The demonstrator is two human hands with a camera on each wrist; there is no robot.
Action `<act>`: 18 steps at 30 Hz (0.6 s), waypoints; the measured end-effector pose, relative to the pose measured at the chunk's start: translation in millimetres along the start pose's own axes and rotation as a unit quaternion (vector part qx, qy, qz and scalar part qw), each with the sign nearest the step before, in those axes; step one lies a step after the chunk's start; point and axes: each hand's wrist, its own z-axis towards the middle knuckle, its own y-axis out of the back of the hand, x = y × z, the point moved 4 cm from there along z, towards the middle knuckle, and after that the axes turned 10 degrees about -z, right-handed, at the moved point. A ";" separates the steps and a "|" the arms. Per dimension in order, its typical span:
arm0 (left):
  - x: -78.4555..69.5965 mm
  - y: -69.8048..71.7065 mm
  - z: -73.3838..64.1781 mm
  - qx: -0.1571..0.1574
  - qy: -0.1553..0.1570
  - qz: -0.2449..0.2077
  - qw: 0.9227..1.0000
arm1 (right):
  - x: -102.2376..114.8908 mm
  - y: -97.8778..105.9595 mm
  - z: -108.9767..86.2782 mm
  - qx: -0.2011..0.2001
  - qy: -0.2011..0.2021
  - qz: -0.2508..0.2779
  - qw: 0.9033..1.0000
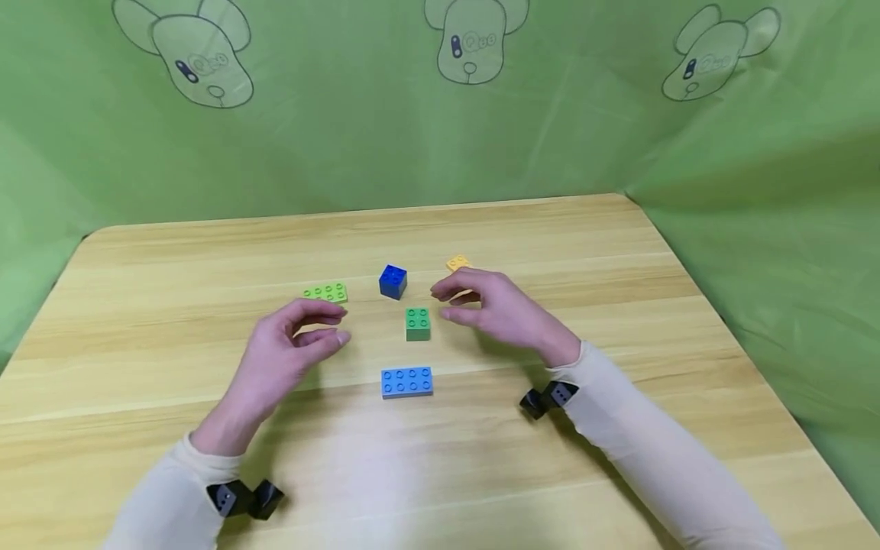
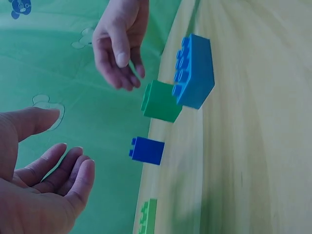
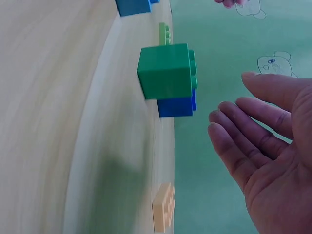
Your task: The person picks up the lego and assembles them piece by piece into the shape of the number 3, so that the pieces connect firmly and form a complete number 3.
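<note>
My left hand (image 1: 289, 347) hovers over the table with relaxed fingers and nothing in them, near a flat lime-green brick (image 1: 326, 292) that it partly covers in the head view. Just right of the green brick (image 1: 417, 325) is my right hand (image 1: 491, 305), its fingers loosely bent and its grasp empty. Behind that hand a flat yellow-orange brick (image 1: 458, 263) peeks out. A dark blue brick (image 1: 393, 283) stands farther back, between the hands. Closer to me lies a long light blue brick (image 1: 407, 382) with its studs up.
The wooden table (image 1: 440, 473) carries the bricks near its middle. Green cloth (image 1: 357, 137) with printed animal heads hangs along the back and sides. A small black camera (image 1: 244, 499) is strapped to the left sleeve, and another camera (image 1: 548, 399) to the right one.
</note>
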 end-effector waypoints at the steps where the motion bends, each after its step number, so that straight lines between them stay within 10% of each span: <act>1: 0.1 -2.8 0.3 0.002 0.000 -0.001 1.000 | 0.4 -1.1 0.7 0.001 0.003 0.002 1.000; 18: 15.5 -36.5 6.5 0.091 -0.071 0.122 0.986 | 4.4 -17.1 6.2 0.019 -0.011 -0.020 1.000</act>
